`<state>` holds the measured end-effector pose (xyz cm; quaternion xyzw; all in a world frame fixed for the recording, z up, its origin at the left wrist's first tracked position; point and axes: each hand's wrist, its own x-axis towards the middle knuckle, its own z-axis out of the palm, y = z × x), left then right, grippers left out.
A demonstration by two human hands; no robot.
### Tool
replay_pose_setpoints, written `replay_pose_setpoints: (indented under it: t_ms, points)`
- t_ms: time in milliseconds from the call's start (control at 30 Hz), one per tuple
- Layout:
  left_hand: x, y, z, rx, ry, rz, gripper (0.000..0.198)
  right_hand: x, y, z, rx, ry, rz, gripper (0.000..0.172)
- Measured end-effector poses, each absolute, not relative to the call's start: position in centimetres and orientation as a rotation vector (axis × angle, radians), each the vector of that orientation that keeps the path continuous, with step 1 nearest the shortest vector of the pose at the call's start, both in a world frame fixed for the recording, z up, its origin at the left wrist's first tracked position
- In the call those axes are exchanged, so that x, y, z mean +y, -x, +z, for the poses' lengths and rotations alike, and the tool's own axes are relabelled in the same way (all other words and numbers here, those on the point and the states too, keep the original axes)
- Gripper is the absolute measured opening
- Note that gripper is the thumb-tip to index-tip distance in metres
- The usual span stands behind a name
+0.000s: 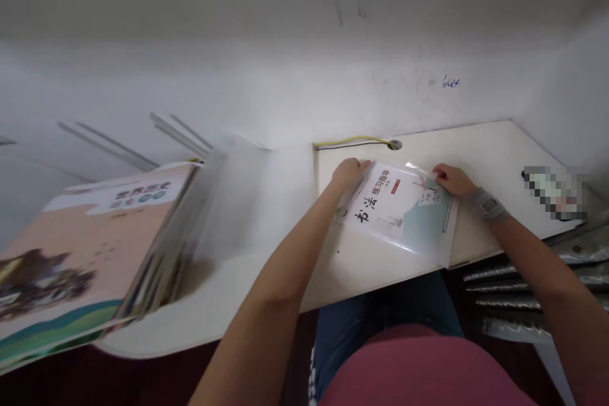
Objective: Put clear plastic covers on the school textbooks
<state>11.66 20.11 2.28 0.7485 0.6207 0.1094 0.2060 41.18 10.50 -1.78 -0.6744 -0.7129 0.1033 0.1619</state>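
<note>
The left hand (351, 175), at the centre of the frame, has its fingers bent over the upper left edge of a clear plastic cover (428, 252), gripping it. The right hand (454, 180), right of centre, is closed with curled fingers on the cover's upper right edge, and a grey band (490, 204) circles that wrist. Between the 2 hands, inside the cover, the book (397, 206) lies tilted; its title reads 书法 练习指导 in dark characters, beside a small red label too small to read. Beneath it is the white desk (352, 279). Behind it, a yellow cable (354, 138) runs to a round hole (394, 144) near the wall. At the right of the frame lies a phone-like object (554, 193), pixelated so nothing on it can be read. Left of centre stand blurred translucent sheets (247, 196), just beside a book stack (102, 247) filling the lower left; the top cover's title is too blurred to read surely. At the upper right, blue handwriting (451, 82) marks the white wall (295, 89), its characters unclear.
</note>
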Motion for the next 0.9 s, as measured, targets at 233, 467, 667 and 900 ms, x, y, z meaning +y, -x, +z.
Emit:
replay_pose_setpoints:
  t_ms: [233, 467, 667, 900]
  points:
    - [24.1, -12.9, 1.8, 1.765, -1.998, 0.53, 0.022, 13.7, -40.1, -1.9, -2.117, 1.935, 0.072, 0.02]
    - [24.1, -11.9, -0.4, 1.914, -1.982, 0.597, 0.027, 16.5, -37.3, -2.7, -2.055, 2.045, -0.101, 0.029]
    - [21.4, -11.1, -0.4, 1.995, -2.11, 0.65, 0.038, 18.2, -35.7, -3.0, -2.054, 2.051, -0.08, 0.029]
    - [14.9, -14.4, -1.7, 1.35, -2.666, 0.448, 0.047, 18.2, -35.3, -2.3, -2.172, 1.92, -0.016, 0.027]
